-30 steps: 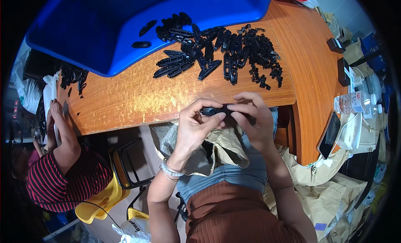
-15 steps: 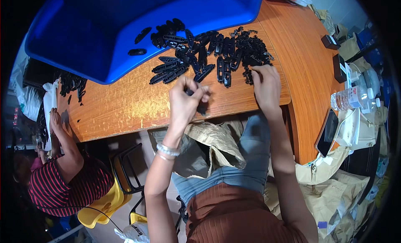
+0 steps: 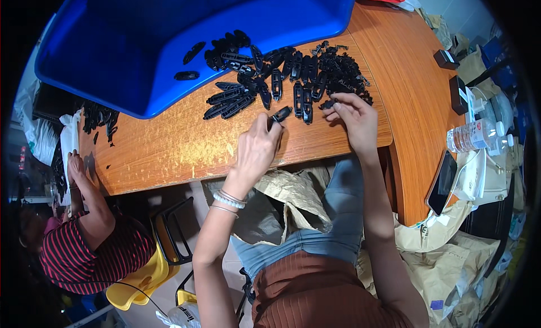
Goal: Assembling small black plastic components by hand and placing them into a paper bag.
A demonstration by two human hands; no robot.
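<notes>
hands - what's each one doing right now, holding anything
Left hand: closed on one long black plastic part.
Right hand: fingers curled at the edge of the pile of black parts; grip cannot be told.

Bright, sharp, fisheye-bent dark rim

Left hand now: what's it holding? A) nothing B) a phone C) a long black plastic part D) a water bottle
C: the left hand pinches a long black plastic part at the near edge of the pile of black parts on the wooden table; the water bottle and phone lie far right.
</notes>
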